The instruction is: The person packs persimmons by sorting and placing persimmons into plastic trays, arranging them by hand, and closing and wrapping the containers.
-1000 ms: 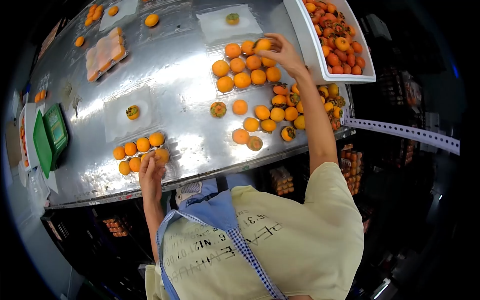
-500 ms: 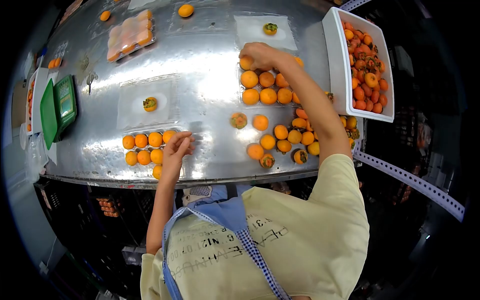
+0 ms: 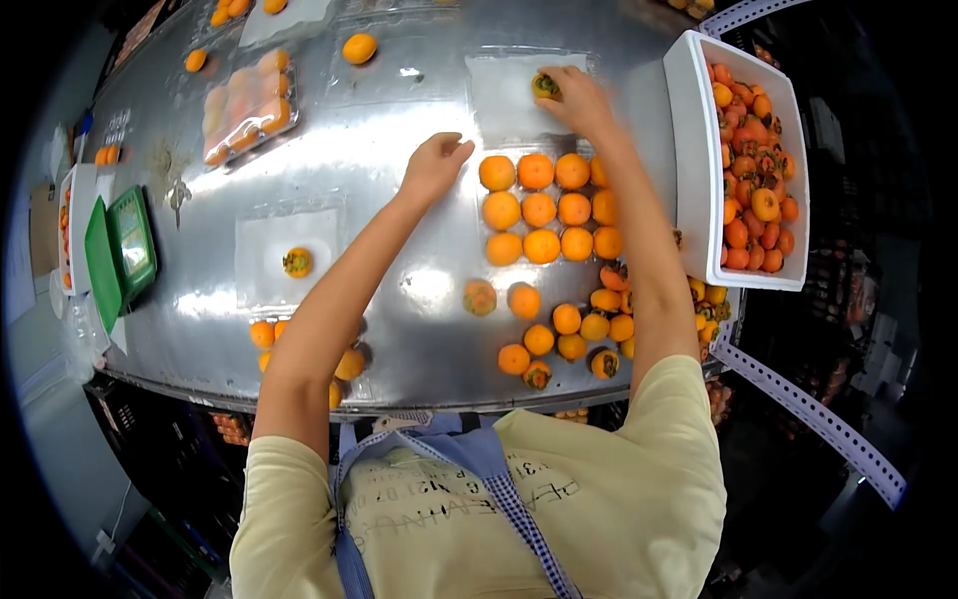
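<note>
At the far right of the table, my right hand (image 3: 579,103) has its fingers closed on a persimmon (image 3: 545,87) with a green calyx, over a white-lined clear lid (image 3: 499,95). Just below is a tray of orange persimmons (image 3: 539,209) set in rows, partly covered by my right forearm. My left hand (image 3: 436,167) hovers left of that tray, holding nothing, thumb and fingers apart. Loose persimmons (image 3: 567,319) lie nearer the table's front edge. My left arm hides part of another group of persimmons (image 3: 261,333).
A white foam box (image 3: 689,160) full of persimmons stands on the right. To the left are another lined lid with one persimmon (image 3: 297,263), a closed clear pack (image 3: 247,108) of fruit, and a green scale-like device (image 3: 130,250).
My right hand has moved from the tray's far corner up to the persimmon on the lined lid. My left hand has swung from the lower left group up toward the middle.
</note>
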